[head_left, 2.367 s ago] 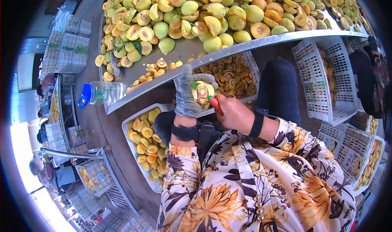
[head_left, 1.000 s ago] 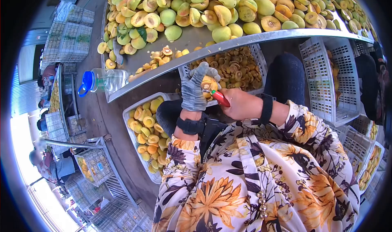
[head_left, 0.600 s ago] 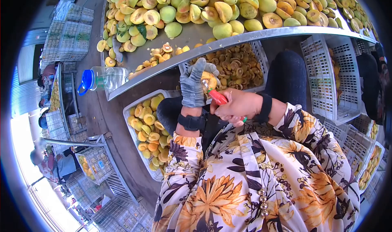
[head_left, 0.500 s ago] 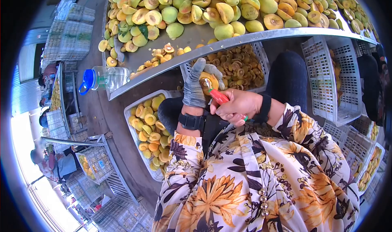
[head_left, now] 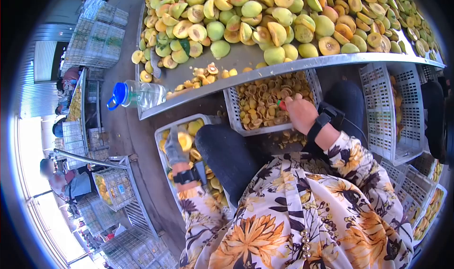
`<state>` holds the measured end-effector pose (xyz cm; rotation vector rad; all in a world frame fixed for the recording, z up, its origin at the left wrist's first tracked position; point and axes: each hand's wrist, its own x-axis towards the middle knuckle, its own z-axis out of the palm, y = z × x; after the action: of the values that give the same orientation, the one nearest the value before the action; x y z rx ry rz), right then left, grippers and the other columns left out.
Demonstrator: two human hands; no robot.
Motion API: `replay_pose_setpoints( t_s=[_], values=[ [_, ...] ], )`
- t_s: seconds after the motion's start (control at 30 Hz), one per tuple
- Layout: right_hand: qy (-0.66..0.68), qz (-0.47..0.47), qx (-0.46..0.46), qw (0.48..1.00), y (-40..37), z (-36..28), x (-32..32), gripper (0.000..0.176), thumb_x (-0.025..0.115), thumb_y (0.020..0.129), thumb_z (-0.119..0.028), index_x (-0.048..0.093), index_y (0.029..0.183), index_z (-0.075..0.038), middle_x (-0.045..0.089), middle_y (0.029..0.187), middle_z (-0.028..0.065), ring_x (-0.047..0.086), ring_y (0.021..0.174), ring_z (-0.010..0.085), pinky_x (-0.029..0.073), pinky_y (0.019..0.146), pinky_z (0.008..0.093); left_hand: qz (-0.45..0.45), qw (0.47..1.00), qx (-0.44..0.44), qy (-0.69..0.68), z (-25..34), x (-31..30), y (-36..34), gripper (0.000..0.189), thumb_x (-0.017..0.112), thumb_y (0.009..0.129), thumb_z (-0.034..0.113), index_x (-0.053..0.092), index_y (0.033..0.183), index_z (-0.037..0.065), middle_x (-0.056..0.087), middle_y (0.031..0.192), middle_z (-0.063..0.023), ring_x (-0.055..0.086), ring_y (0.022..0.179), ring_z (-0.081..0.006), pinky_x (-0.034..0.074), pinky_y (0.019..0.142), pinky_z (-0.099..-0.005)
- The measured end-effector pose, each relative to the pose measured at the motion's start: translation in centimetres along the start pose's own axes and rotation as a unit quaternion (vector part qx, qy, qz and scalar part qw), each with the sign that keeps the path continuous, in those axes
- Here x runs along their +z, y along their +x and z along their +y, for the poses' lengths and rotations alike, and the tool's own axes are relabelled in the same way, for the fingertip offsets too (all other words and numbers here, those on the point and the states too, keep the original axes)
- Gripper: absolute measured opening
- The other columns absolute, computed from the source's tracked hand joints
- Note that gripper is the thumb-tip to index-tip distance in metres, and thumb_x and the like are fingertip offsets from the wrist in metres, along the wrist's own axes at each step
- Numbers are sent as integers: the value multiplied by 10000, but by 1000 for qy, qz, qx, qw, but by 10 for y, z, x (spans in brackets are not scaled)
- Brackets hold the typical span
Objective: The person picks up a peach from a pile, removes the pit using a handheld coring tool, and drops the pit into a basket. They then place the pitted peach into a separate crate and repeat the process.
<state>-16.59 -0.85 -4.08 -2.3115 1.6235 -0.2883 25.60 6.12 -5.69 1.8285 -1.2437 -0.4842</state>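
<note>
My left hand [head_left: 176,148], in a grey glove, reaches low over a white crate [head_left: 159,135] of cut yellow peaches. Between its thumb and fingers sits a blurred peach half [head_left: 185,141]. My bare right hand [head_left: 301,113] is closed around a small red-handled tool [head_left: 283,105] with a green end; its working tip is hidden. That hand hovers at the right side of another white crate [head_left: 232,115], which holds peach scraps [head_left: 265,98] with brown hollows.
A metal-edged table [head_left: 283,70] bears a large heap of peaches [head_left: 283,16]. At its left corner lies a clear bottle [head_left: 144,95] with a blue cap. More crates [head_left: 402,113] stand to the right. A person [head_left: 71,179] is at the far left.
My left hand has moved down and left with the peach half to the fruit crate. My right hand has moved up and right with the tool to the scrap crate. The view has shifted slightly.
</note>
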Motion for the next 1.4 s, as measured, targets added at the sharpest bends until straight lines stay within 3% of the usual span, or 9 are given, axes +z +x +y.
replay_pose_setpoints(
  t_s=[0.1, 0.23, 0.4, 0.83, 0.9, 0.97, 1.03, 1.17, 1.4],
  values=[
    [144, -23, -33, 989, 7, -5, -9, 249, 617, 675, -95, 470, 849, 5, 562, 795, 223, 594, 719, 300, 475, 587, 399, -48, 926, -256, 272, 70, -21, -2, 307, 668, 720, 263, 634, 943, 55, 635, 858, -116, 592, 874, -225, 457, 777, -312],
    [448, -241, 163, 846, 10, -30, -50, 198, 602, 723, -104, 459, 820, -8, 548, 641, 176, 548, 609, 344, 465, 575, 373, 34, 961, 47, 270, 91, 6, 38, 276, 617, 761, 287, 631, 954, 91, 611, 962, -133, 575, 912, -290, 441, 816, -341],
    [365, -14, -38, 930, -9, -25, -39, 139, 596, 729, -100, 489, 752, -15, 531, 587, 189, 549, 572, 374, 432, 524, 407, -155, 929, 183, 283, 180, 125, 115, 395, 623, 736, 276, 569, 1120, 199, 526, 1126, -189, 498, 1052, -322, 405, 882, -385],
    [339, 0, -14, 941, -37, -12, -49, 183, 627, 713, -122, 490, 777, -18, 528, 578, 184, 546, 582, 373, 425, 523, 415, -211, 862, 47, 459, 210, 197, 132, 515, 665, 706, 184, 464, 1166, 63, 512, 1137, -206, 524, 1035, -327, 443, 856, -398],
    [343, 7, -20, 939, -35, -13, -53, 187, 624, 714, -122, 488, 788, -16, 530, 580, 187, 548, 583, 373, 427, 526, 417, -190, 883, 70, 423, 193, 177, 134, 494, 663, 694, 181, 489, 1140, 62, 542, 1080, -162, 561, 964, -305, 481, 796, -365],
    [356, 27, -5, 934, -32, -16, -60, 194, 618, 719, -122, 484, 808, -13, 532, 584, 195, 552, 587, 377, 431, 527, 425, -240, 958, -97, -122, 186, 155, 126, 522, 663, 688, 217, 479, 1151, 60, 552, 1037, -126, 573, 916, -276, 520, 718, -351],
    [357, 40, -12, 933, -23, -21, -66, 200, 618, 721, -122, 482, 816, -11, 533, 585, 198, 553, 587, 378, 432, 524, 430, -278, 825, -171, -461, 207, 136, 94, 482, 609, 739, 287, 479, 1139, 51, 571, 950, -107, 591, 844, -256, 540, 636, -354],
    [348, 34, -30, 936, 0, -41, -83, 208, 608, 733, -111, 480, 864, -12, 531, 630, 223, 543, 622, 403, 421, 532, 429, -324, 781, -225, -485, 225, 128, 45, 544, 467, 797, 529, 501, 1100, 78, 611, 835, -105, 604, 570, -231, 342, 267, -226],
    [325, 62, -44, 943, 0, -56, -73, 231, 616, 734, -109, 448, 829, 19, 527, 625, 235, 544, 628, 406, 424, 532, 436, -205, 829, -270, -445, 254, 151, -14, 578, 370, 846, 568, 551, 1097, 80, 623, 904, -58, 606, 763, -165, 502, 605, -248]
  ],
)
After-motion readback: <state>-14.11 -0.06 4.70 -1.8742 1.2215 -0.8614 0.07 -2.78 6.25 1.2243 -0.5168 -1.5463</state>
